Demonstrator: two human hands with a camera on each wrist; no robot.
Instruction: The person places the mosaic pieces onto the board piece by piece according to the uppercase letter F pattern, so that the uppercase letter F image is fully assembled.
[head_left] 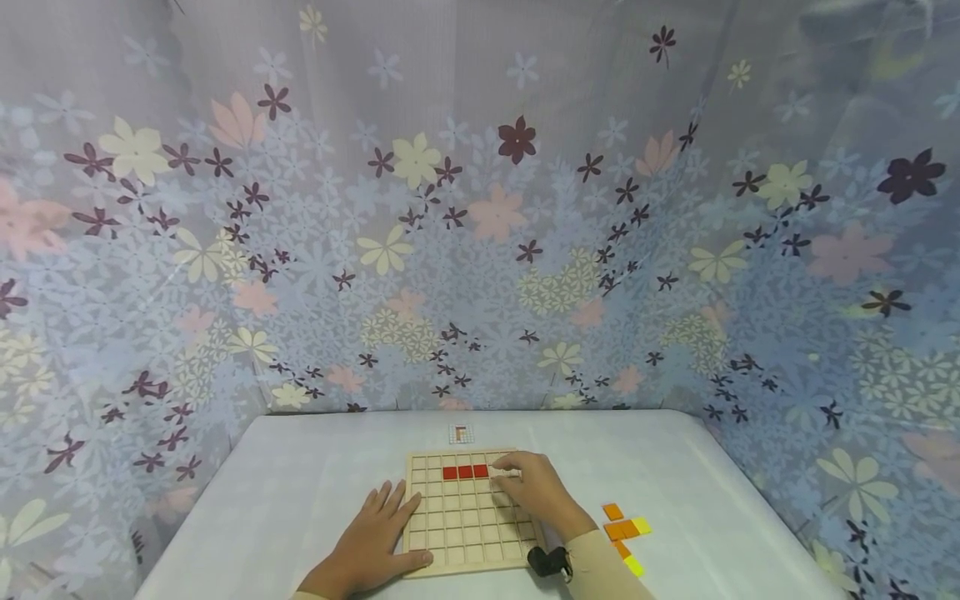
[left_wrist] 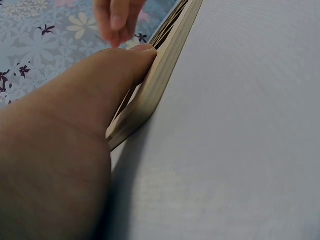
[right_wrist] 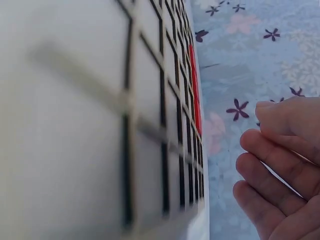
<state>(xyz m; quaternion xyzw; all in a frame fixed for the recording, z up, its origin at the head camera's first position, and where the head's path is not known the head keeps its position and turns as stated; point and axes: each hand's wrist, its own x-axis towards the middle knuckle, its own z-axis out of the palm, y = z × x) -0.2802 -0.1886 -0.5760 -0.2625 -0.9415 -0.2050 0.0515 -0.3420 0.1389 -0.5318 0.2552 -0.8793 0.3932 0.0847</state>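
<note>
A square wooden grid board [head_left: 468, 570] lies on the white table, and three red square tiles [head_left: 465, 472] fill adjoining cells in one of its far rows. With fingers spread, my left hand [head_left: 371, 537] rests along the board's left edge; its thumb [left_wrist: 127, 65] touches the near left corner. Just right of the red tiles hovers my right hand [head_left: 543, 492], above the board. In the right wrist view the right fingers [right_wrist: 270, 170] are loosely bent, and I see nothing between them and the thumb.
Several orange tiles [head_left: 613, 511] and two yellow tiles [head_left: 633, 566] lie on the table [head_left: 720, 517] right of the board. A small card [head_left: 461, 433] with a coloured grid pattern sits beyond the board's far edge. Flowered curtains [head_left: 480, 250] surround the table's back and sides.
</note>
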